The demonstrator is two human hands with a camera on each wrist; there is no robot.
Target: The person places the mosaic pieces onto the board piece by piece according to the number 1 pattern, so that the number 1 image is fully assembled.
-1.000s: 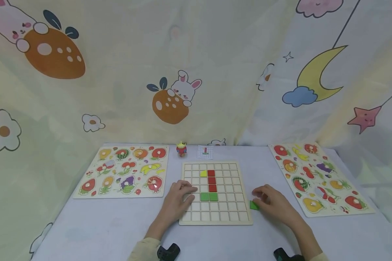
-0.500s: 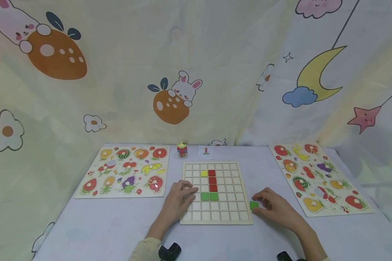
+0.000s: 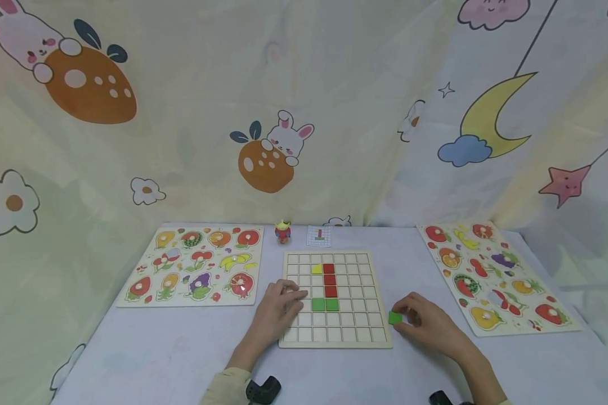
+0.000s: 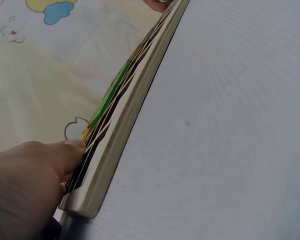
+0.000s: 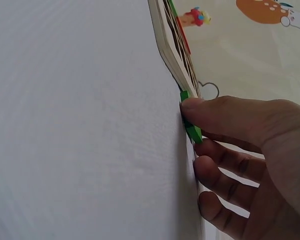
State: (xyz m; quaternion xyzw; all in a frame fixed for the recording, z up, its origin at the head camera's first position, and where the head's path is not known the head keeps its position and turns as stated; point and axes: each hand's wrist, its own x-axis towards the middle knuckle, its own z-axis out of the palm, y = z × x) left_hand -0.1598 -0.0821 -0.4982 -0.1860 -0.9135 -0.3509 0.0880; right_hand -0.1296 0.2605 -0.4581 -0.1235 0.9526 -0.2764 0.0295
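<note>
A wooden grid board (image 3: pixel 334 345) lies on the white table. Set in its cells are a yellow square (image 3: pixel 316 269), a column of red squares (image 3: pixel 330 279) and two green squares (image 3: pixel 325 304) side by side. My left hand (image 3: pixel 276 309) rests on the board's left side, fingers and thumb apart over the cells. Just off the right edge, my right hand (image 3: pixel 428 325) pinches a loose green square tile (image 3: pixel 395 318) between thumb and forefinger. The right wrist view shows the thumb on this tile (image 5: pixel 194 132), close to the board's edge; the other fingers curve loosely below.
Fruit puzzle boards stand at both sides, one on the left (image 3: pixel 192 267) and one on the right (image 3: pixel 494 275). Behind the grid are a small toy figure (image 3: pixel 282 232) and a pattern card (image 3: pixel 319 236). A printed cloth (image 3: pixel 354 140) hangs at the back.
My right hand has shifted slightly, its fingers spreading around the loose green tile and then pinching it; the tile has turned a little. My left hand stays on the board.
</note>
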